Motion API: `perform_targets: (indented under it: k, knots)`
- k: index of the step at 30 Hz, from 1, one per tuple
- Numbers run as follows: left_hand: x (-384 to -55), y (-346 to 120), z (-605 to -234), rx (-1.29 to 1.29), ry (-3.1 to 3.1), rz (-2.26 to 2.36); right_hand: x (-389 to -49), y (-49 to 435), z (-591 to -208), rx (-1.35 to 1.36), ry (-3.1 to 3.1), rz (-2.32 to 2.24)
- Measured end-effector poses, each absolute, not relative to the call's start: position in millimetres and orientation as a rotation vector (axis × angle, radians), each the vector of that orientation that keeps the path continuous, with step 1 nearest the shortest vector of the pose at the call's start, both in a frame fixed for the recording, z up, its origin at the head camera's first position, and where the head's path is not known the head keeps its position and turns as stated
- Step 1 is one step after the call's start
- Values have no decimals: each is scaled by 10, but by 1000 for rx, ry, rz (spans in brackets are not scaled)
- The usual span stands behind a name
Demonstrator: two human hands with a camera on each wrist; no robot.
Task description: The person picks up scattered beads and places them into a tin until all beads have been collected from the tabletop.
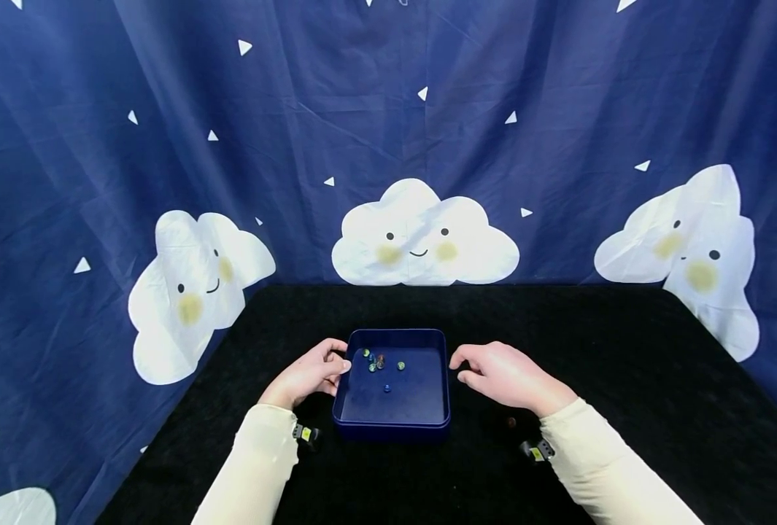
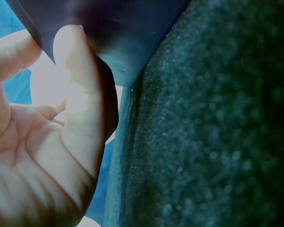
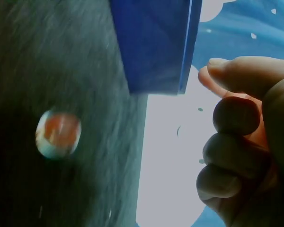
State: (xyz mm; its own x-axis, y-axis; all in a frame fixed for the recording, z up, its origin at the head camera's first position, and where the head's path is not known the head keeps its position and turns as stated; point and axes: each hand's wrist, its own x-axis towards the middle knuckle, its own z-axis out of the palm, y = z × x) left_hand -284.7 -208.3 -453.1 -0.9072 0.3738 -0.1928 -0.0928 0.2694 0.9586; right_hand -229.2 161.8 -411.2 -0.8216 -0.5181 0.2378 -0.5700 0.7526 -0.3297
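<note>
A square dark-blue box (image 1: 391,423) stands between the two hands with its top open. Several small glass marbles (image 1: 401,366) lie in it, most of them bunched toward the back left. My left hand (image 1: 312,374) holds the box's left side, its thumb on the wall near the rim; part of its fingers is hidden behind the box. To the right of the box, my right hand (image 1: 503,372) hovers with loosely curled fingers and no thing visible in them. Below that hand, an orange-brown and white marble (image 3: 59,134) lies on the black cloth, blurred in the right wrist view.
Black cloth (image 1: 592,343) covers the table. A dark-blue curtain (image 1: 283,131) with white clouds and triangles hangs behind and at both sides. Each wrist carries a small black camera, the right one (image 1: 536,450) close to the loose marble.
</note>
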Motion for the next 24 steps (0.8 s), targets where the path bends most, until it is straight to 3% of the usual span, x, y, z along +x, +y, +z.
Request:
perform_targets:
  k: [14,24]
  knots:
    - [-2828,-2090,-4509,251,2173,1655,-2106,2531,-4160,733,-2938,644]
    - [-2834,-2093,-4494,241,2172,1657,-2061,2693,-4241,740,-3064,653]
